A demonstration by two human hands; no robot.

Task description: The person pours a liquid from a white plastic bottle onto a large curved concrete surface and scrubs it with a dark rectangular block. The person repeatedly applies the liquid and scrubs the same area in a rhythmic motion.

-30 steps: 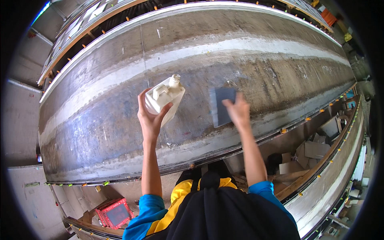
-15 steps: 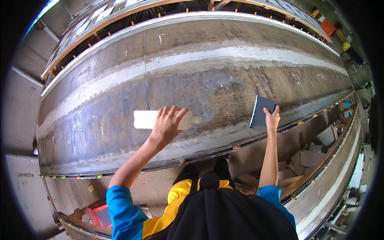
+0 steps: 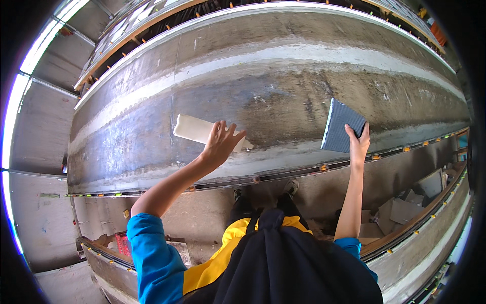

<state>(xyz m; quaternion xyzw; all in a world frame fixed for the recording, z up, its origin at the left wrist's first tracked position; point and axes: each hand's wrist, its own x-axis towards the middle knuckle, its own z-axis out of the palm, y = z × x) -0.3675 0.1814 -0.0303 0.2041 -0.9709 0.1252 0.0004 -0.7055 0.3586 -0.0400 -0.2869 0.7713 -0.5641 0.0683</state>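
In my left hand (image 3: 218, 146) is a white plastic bottle (image 3: 192, 128), gripped around its middle and held nearly on its side above the long worktable (image 3: 283, 119). The bottle's narrow neck points right and slightly down. My right hand (image 3: 359, 145) pinches the right edge of a flat, dark blue-grey square piece (image 3: 338, 125) with a ribbed-looking face and a white left edge. Its thumb lies on the face; the other fingers are mostly hidden behind. The table's surface is brown and grey, stained, with a pale band along its length.
Small orange clips (image 3: 324, 167) line the table's near edge, close to my feet. Behind me on the right, broken boards (image 3: 405, 210) lie beside another long table (image 3: 420, 248). A wooden-framed rack (image 3: 129, 40) stands beyond the far edge.
The view has shifted, showing more of the left side. The bottle has tipped, its neck now angled down to the right. The dark square piece has turned its face more into view.
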